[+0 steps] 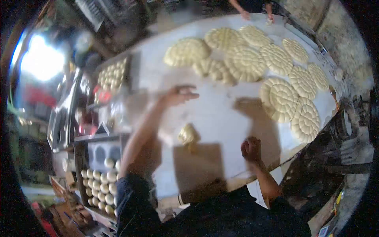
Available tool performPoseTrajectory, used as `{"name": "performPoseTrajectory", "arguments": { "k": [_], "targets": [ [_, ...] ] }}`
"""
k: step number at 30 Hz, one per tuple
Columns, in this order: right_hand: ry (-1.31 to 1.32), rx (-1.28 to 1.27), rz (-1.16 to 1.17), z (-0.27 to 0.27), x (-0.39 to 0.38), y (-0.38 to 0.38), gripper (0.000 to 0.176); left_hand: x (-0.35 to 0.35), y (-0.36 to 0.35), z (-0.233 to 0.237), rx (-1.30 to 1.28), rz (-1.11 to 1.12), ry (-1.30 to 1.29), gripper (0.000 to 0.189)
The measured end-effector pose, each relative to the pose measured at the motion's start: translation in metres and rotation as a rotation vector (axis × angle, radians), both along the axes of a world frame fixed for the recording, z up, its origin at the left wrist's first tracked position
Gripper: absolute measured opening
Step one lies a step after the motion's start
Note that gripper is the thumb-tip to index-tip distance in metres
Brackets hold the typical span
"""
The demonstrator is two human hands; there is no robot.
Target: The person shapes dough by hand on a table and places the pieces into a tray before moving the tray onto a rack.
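My left hand (181,96) is stretched out over the white worktable (209,114), its fingers apart and nothing visible in them. Below it on the table lies a small lump of dough (189,134), slightly blurred. To the right, my right hand (251,149) hovers near the table's front edge with its fingers curled in; whether anything is inside them is hidden. Several round, flat dough pieces with a segmented pattern (279,99) cover the table's far and right parts. Shorter dough pieces (215,71) lie beside them, ahead of my left hand.
At my left stands a dark-rimmed tray (77,158) with rows of dough balls (100,186). Farther back is another tray of dough balls (112,75). Another person's hands (245,15) are at the table's far edge. A bright light (41,57) shines at the left.
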State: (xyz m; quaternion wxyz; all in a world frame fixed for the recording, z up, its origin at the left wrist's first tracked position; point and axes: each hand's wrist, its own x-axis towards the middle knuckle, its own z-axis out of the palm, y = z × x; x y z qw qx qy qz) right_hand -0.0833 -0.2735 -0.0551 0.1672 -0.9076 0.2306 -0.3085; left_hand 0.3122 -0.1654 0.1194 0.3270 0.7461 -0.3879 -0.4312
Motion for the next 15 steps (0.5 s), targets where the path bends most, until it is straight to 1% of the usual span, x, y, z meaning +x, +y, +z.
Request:
{"name": "performPoseTrajectory", "arguments": {
  "k": [2, 4, 5, 6, 7, 8, 9, 10, 12, 13, 15],
  "targets": [
    [-0.078, 0.055, -0.066, -0.019, -0.035, -0.026, 0.016, 0.024, -0.049, -0.111, -0.299, 0.048, 0.496, 0.055],
    [-0.086, 0.136, -0.149, -0.011, -0.047, -0.039, 0.014, 0.015, -0.122, -0.168, -0.113, 0.473, 0.176, 0.052],
    [-0.061, 0.194, -0.190, -0.005, -0.055, -0.047, 0.013, 0.029, -0.144, -0.211, -0.327, 0.502, 0.094, 0.057],
    [-0.064, 0.209, -0.205, -0.003, -0.058, -0.051, 0.013, 0.021, -0.167, -0.197, -0.312, 0.487, 0.088, 0.057],
    [-0.073, 0.292, -0.178, -0.001, -0.054, -0.053, 0.011, 0.007, -0.198, -0.164, -0.069, 0.597, -0.153, 0.058],
    [-0.093, 0.374, -0.159, 0.002, -0.047, -0.052, 0.010, 0.001, -0.225, -0.145, 0.166, 0.689, -0.408, 0.059],
    [-0.090, 0.369, -0.212, 0.009, -0.040, -0.051, 0.012, 0.033, -0.243, -0.196, -0.041, 0.778, -0.038, 0.052],
    [-0.140, 0.351, -0.255, 0.010, -0.037, -0.058, 0.012, 0.063, -0.261, -0.246, -0.216, 0.884, 0.335, 0.053],
    [-0.139, 0.312, -0.198, 0.008, -0.032, -0.064, 0.013, 0.088, -0.275, -0.257, -0.347, 0.560, -0.141, 0.054],
    [-0.179, 0.282, -0.219, 0.008, -0.029, -0.069, 0.013, 0.060, -0.269, -0.212, 0.004, 0.440, -0.549, 0.050],
    [-0.121, 0.304, -0.280, 0.012, -0.025, -0.072, 0.016, 0.045, -0.239, -0.220, 0.063, 0.736, -0.664, 0.050]
  ]
}}
